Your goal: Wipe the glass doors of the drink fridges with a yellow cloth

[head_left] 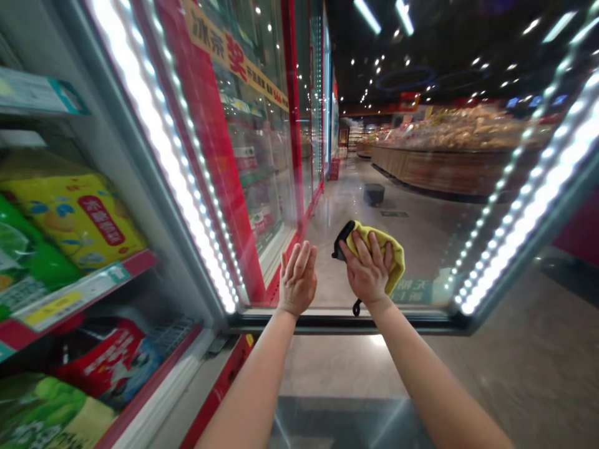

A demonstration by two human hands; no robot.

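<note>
At nine o'clock we see a green pack (35,262) beside a yellow pack (77,218) on a shelf (93,287) with a red edge; at eight o'clock, on the level below, lie a red pack (115,355) and a green bag (51,402). Next, leaning from eleven o'clock down toward seven, a lit strip (163,156) runs along one side of the door (346,323), and through its glass we see a red frame (222,159) with a banner (234,56) at eleven o'clock. Our left hand (298,279) is at six o'clock, just below the centre, its grip released: the fingers lie straight and close together, palm turned to the glass, though we cannot tell whether it touches. Our right hand (372,268) is at four o'clock, its grip grasping the cloth (397,252), which is yellow with a black edge toward ten o'clock and bunched under the fingers; a black loop (356,307) hangs by the wrist. Beyond the glass, between two and three o'clock, a dark box (373,194) sits on the floor (344,206), and farther right a wooden stand (421,165) carries a blurred heap of goods. A second lit strip (528,193) slants along the door's other side at three o'clock.
</note>
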